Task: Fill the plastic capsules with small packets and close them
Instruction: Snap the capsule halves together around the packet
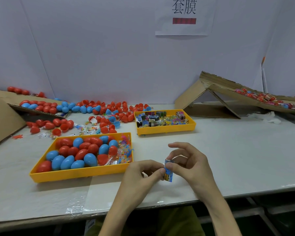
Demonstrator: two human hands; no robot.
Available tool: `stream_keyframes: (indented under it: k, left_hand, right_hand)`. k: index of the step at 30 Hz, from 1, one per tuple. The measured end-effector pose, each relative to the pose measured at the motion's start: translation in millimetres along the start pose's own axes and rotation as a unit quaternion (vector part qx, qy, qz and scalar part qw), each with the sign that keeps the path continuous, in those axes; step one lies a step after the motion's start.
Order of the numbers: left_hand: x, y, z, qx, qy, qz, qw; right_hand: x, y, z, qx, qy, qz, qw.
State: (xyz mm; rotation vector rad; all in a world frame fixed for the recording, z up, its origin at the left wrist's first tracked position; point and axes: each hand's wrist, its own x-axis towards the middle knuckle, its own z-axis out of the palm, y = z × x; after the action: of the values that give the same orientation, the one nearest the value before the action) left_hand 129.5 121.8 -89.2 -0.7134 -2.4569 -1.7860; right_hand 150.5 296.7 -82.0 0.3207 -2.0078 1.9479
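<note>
Left hand (140,174) and right hand (192,165) together above the bench (237,150) near its front edge, both pinching a small blue packet (168,172) held upright between them. Just left, yellow tray (78,175) of closed red and blue capsules (78,155); farther back, second tray (166,131) of packets (162,120).

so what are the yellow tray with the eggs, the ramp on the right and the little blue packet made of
Yellow tray: likely moulded plastic, smooth, even colour. Ramp: brown cardboard, matte, ragged torn edges. Blue packet: seems thin printed film or foil, glossy, creased.
</note>
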Motion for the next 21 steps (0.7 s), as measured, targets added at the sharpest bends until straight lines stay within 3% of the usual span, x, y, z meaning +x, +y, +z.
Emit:
stream_keyframes:
  k: [6, 21]
  left_hand:
    - [-1.0, -1.8, -2.0, -0.046, 0.053, -0.007, 0.998]
    - [-1.3, -1.1, -3.7, -0.078, 0.056, -0.015, 0.995]
  right_hand:
    - [0.7, -0.3, 1.9, -0.032, 0.001, 0.011, 0.999]
    - [-0.4, -1.9, 0.5, -0.008, -0.024, 0.023, 0.999]
